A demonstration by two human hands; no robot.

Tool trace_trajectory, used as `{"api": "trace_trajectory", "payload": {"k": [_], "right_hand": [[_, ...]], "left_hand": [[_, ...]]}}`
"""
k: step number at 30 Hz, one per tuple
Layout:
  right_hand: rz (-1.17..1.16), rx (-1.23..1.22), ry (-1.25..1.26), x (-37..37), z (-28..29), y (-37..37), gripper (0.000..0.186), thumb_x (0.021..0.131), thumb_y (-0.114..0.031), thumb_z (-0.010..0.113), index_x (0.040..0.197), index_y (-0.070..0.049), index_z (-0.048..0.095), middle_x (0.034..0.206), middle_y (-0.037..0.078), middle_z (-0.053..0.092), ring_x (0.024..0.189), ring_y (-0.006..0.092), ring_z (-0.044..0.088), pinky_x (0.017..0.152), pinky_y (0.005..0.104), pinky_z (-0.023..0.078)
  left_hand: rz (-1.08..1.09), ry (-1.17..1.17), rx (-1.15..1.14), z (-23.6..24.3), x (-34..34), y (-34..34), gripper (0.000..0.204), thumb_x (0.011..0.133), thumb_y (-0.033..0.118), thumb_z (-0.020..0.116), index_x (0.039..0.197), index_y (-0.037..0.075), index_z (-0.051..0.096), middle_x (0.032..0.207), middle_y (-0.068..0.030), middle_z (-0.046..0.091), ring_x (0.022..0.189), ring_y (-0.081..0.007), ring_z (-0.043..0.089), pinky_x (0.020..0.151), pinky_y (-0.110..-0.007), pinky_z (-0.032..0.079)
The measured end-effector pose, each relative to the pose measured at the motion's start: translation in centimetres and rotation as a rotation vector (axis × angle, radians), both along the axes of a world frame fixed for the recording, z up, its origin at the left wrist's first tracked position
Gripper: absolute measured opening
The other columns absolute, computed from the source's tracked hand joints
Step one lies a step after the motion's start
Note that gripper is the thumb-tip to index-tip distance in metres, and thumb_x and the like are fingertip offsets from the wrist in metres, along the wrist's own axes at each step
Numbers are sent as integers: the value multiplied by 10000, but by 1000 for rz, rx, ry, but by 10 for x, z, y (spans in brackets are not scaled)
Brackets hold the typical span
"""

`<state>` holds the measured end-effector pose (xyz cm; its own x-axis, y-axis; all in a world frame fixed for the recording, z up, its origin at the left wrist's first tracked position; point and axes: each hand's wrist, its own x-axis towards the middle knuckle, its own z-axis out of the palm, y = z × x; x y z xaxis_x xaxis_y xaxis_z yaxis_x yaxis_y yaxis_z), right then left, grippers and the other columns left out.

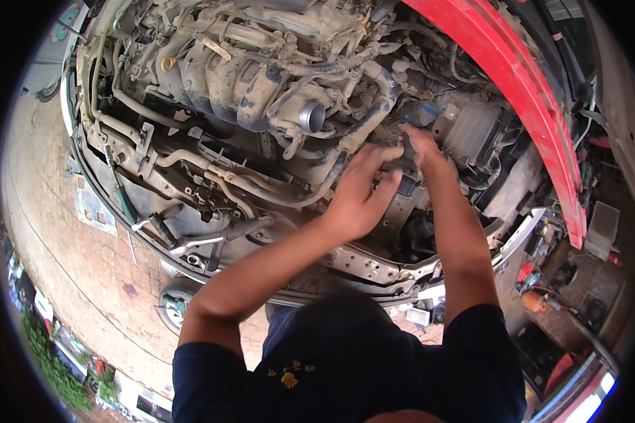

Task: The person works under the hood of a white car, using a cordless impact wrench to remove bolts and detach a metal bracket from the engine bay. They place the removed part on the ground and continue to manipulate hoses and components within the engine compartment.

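My left hand [363, 194] reaches into the engine bay with its thumb and forefinger apart, at a dark fitting [406, 185] below the blue-capped part [420, 113]. My right hand [423, 151] is just beside it, fingers bent closed round something small and dark that I cannot make out, partly hidden by the fingers. To their left are the round metal intake opening [310, 116], a thick dusty hose [370, 120] and the dusty intake manifold [226, 92]. A box-like component [473, 134] sits to the right of my hands.
A red strut-like panel [515, 70] curves along the right. A green-handled tool [125, 201] lies on the bay's left front rail [109, 155]. Below are paved ground [85, 282], a tyre [173, 307] and cluttered tools and boxes [547, 303] at the right.
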<state>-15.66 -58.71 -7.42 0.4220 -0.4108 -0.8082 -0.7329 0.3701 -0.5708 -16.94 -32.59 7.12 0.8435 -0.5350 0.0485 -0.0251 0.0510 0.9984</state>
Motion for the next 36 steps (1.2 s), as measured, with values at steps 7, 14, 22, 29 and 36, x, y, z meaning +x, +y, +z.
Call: {"api": "trace_trajectory", "payload": {"k": [7,14,22,29,36], "right_hand": [[-34,9,-22,7,17,15,143,907,-143,675,950,-9,648,761,89,641,573,208,606,508,357,507],[42,69,41,6,14,11,166,915,-175,704,986,-48,623,754,48,608,575,184,588,516,345,523],[-23,112,13,8,47,6,188,921,-167,709,1038,-58,612,765,47,574,593,180,563,538,354,526],[-9,84,-35,1,49,-2,191,920,-183,722,1016,-60,612,764,45,577,603,178,563,533,349,513],[-143,121,-109,11,36,-17,169,922,-157,717,985,-54,597,750,59,581,615,192,572,545,352,501]], "left_hand": [[85,1070,129,-173,63,-156,581,1011,551,415,1060,-1,590,784,-117,563,635,-264,577,563,-425,480],[108,1236,-120,-205,48,-155,506,987,561,460,819,98,575,649,-49,512,479,-199,489,443,-365,414],[117,877,58,-234,42,-155,677,984,530,425,1329,-32,575,1312,-220,601,1243,-311,538,1080,-345,375],[68,781,135,-233,56,-162,795,957,623,351,1487,42,471,1544,-237,434,1454,-382,363,1186,-376,259],[-32,728,262,-216,89,-188,750,996,555,325,1429,-31,501,1502,-269,468,1410,-361,420,1169,-360,279]]}}
